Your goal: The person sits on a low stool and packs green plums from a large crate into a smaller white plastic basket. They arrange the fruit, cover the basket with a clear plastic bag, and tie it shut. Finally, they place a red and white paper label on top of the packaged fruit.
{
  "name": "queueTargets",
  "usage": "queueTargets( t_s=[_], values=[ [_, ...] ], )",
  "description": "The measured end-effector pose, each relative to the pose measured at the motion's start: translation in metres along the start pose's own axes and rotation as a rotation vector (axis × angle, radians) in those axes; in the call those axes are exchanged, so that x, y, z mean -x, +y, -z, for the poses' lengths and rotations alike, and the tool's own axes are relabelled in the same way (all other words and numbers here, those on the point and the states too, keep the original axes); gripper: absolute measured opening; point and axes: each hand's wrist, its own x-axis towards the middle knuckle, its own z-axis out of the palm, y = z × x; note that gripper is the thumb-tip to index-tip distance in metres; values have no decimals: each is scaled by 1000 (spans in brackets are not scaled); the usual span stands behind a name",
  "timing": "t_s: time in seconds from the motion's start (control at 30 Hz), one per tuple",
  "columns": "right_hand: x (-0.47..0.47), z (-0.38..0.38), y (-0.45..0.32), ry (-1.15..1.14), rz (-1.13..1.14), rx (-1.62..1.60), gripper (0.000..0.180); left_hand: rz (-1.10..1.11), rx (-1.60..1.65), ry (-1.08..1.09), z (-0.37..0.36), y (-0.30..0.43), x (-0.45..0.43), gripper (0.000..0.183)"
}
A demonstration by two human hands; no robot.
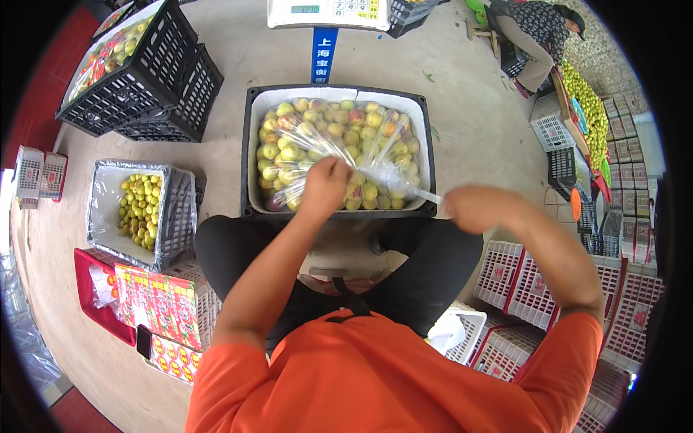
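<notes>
A black plastic crate (431, 135) with a pale liner (260, 113) lies before my knees. In it, a clear plastic bag (379, 172) covers many round yellow-green fruits (287, 153), some blushed red. My left hand (328, 181) pinches the gathered plastic near the crate's middle. Off the crate's right front corner, my right hand (476, 208) is closed on the narrow, stretched end of the plastic, slightly blurred. Whether that end is twisted film or a separate tie, I cannot tell.
Beyond the crate stands a scale display (327, 13) on a blue post (324, 57). Left are stacked black crates (130, 86), a lined fruit crate (143, 211) and a phone (144, 341) on printed sheets (157, 306). White baskets (501, 273) stand right; a person (533, 40) sits farther off.
</notes>
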Motion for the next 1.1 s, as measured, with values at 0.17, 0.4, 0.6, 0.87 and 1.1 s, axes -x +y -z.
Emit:
queueTargets(
  t_s=[0.17, 0.4, 0.6, 0.87, 1.1],
  values=[
    [19, -16, -37, 128, 31, -378, 39, 640, 1065, -261, -32, 6, 32, 59],
    [23, -34, -66, 395, 60, -620, 36, 259, 1293, -378, -44, 10, -39, 31],
    [34, -28, -63, 432, 153, -610, 34, 481, 1247, -192, -31, 46, -20, 31],
    [32, -30, -53, 401, 137, -666, 32, 424, 1241, -230, -22, 42, -20, 30],
    [21, -6, -52, 532, 160, -696, 33, 268, 1150, -278, -21, 38, -42, 27]
  ],
)
